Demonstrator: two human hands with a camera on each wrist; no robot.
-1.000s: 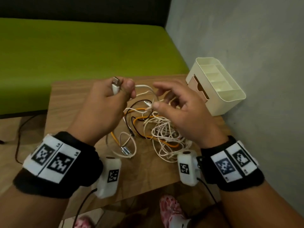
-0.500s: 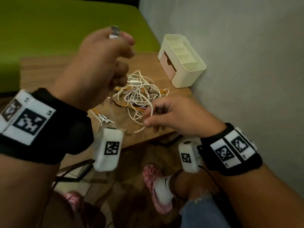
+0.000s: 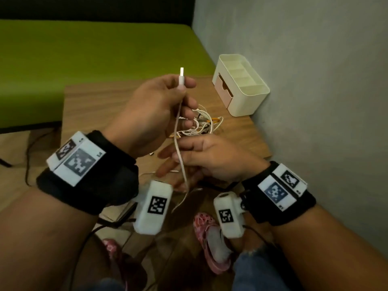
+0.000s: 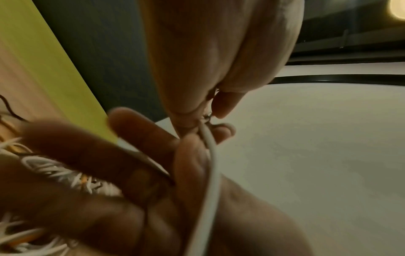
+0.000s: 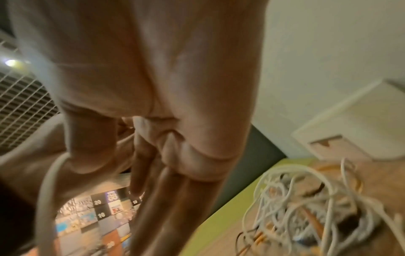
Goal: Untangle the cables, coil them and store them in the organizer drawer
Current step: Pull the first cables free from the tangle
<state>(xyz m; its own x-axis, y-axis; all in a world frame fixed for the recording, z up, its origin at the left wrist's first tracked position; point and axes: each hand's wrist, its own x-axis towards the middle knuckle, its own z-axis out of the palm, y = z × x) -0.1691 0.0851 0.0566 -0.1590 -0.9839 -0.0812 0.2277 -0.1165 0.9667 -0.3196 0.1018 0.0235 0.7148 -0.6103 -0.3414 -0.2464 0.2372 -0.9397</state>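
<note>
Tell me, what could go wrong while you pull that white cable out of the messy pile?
The white cable, pinched near its plug by the left hand, may still run into the tangled pile, so pulling could tighten a knot or drag the heap toward the table edge. Its lower end dangles below the right hand, past the table edge, and could swing or snag. The organizer drawer looks closed, so it needs opening first.
</note>
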